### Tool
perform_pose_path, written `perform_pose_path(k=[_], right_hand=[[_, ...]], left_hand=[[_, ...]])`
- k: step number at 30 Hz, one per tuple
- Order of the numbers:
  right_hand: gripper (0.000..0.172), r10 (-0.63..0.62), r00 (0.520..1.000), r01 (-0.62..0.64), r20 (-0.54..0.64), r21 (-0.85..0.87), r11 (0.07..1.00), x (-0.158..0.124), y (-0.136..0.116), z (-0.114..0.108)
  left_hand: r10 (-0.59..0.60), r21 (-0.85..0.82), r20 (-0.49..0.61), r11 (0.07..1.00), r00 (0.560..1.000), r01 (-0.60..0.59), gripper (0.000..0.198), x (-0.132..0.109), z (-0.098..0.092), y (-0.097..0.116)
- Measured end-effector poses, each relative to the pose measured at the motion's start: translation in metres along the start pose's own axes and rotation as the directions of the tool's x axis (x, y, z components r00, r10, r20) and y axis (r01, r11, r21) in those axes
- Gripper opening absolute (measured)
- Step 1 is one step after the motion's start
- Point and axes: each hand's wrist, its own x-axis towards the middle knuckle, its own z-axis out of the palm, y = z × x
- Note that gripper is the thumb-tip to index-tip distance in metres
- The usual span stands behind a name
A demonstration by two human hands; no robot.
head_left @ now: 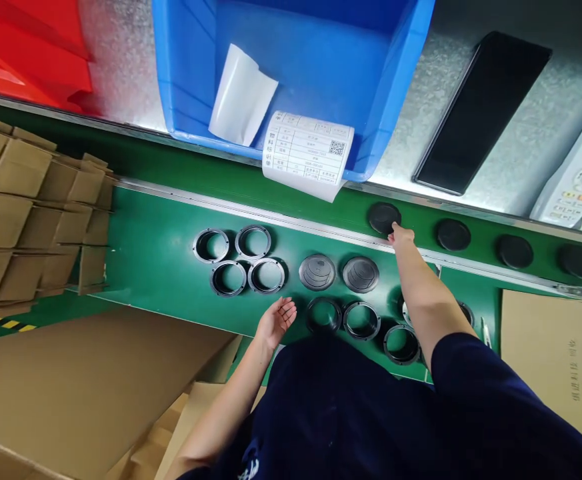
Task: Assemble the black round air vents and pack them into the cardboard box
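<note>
On the green strip beyond the metal rail, my right hand [403, 235] has its fingers closed at the near edge of a black disc [384, 219]. My left hand [277, 320] hovers palm up over the table's near edge, fingers apart and holding nothing. Between the hands lie two black round vents [317, 272] [361, 274] with slatted faces. Four black rings [211, 246] form a cluster to the left. More black rings [361, 321] lie close to my body, some partly hidden under my right arm.
A blue bin [311, 67] with white labels overhangs the far side. Further discs [453, 235] line the green strip to the right. Folded cardboard [15, 213] is stacked at left; a cardboard sheet [555, 360] lies at right. A black panel [483, 113] rests on the metal shelf.
</note>
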Motion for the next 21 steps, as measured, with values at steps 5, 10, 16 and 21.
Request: perform_pose_path(k=[5, 10, 16, 21], right_hand=[[0.046, 0.230, 0.949, -0.296, 0.217, 0.356, 0.886, -0.065, -0.006, 0.011], [0.054, 0.075, 0.801, -0.530, 0.594, 0.645, 0.551, -0.214, -0.020, 0.014], [0.053, -0.194, 0.880, -0.039, 0.433, 0.473, 0.880, -0.306, -0.030, -0.026], [0.046, -0.676, 0.734, 0.665, 0.064, 0.135, 0.735, -0.299, -0.035, -0.070]], left_hand=[[0.128, 0.041, 0.155, 0.990, 0.980, -0.136, 0.010, -0.010, 0.036, -0.016], [0.202, -0.126, 0.445, 0.979, 0.872, -0.162, 0.037, -0.028, 0.082, -0.035], [0.257, -0.239, 0.547, 0.960, 0.797, -0.146, 0.057, -0.067, 0.095, -0.053], [0.197, -0.197, 0.618, 0.976, 0.761, -0.093, 0.060, -0.096, 0.087, -0.078]])
